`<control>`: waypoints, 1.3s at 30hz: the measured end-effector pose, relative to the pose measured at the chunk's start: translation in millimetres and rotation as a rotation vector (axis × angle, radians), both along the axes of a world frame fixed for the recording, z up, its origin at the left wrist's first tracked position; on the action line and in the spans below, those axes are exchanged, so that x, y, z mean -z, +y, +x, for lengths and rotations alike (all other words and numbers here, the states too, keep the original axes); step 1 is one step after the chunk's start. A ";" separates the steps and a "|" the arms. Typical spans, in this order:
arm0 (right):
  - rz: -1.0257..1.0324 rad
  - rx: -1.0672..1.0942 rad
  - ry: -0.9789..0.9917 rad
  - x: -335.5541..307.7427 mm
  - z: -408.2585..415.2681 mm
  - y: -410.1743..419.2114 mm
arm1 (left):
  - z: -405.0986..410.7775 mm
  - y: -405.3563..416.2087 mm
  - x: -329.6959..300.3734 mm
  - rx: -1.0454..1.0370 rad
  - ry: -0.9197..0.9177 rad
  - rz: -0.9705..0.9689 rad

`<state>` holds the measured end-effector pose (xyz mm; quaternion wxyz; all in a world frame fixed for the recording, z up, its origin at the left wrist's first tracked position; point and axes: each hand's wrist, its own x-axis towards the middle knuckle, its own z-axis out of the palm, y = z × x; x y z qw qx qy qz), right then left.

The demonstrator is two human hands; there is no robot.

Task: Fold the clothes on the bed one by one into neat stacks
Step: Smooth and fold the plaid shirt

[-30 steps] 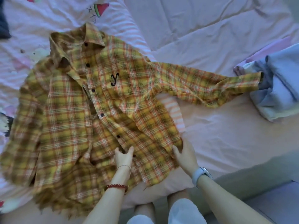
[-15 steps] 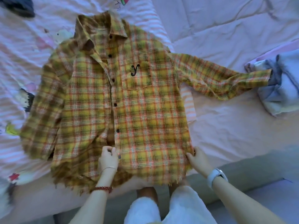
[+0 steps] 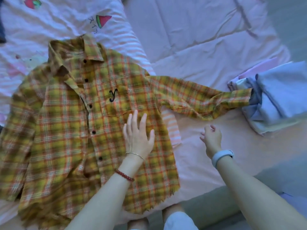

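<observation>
A yellow and orange plaid shirt (image 3: 66,130) lies face up on the bed, buttoned, collar at the far side, frayed hem near me. One sleeve (image 3: 199,100) stretches out to the right, its cuff touching a folded stack. My left hand (image 3: 137,135) presses flat on the shirt's front below the chest pocket, fingers straight and spread. My right hand (image 3: 211,138) hovers over the pink sheet just right of the shirt, below the outstretched sleeve, fingers loosely curled and holding nothing.
A stack of folded pale blue and lilac clothes (image 3: 274,97) sits at the right. A pink sheet (image 3: 199,39) covers the bed, with a striped fruit-print quilt (image 3: 66,22) at the far left. A dark garment (image 3: 2,30) shows at the left edge. The bed's near edge (image 3: 207,208) is by my knees.
Both hands have let go of the shirt's hem. My left hand moved up to press flat on the shirt's front, and my right hand moved right, off the shirt.
</observation>
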<state>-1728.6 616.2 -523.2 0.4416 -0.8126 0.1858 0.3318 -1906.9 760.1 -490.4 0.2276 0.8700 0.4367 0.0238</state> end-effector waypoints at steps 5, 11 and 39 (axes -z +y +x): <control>0.062 0.287 -0.019 18.2 84.4 14.3 | 98.3 25.8 0.7 0.201 0.051 0.075; 0.007 0.453 -0.104 12.5 133.2 34.1 | 121.5 33.0 32.3 0.396 0.483 -0.045; 0.663 -1.247 -0.369 -225.4 -222.9 274.5 | -173.8 252.9 -174.0 -0.699 -1.137 -1.382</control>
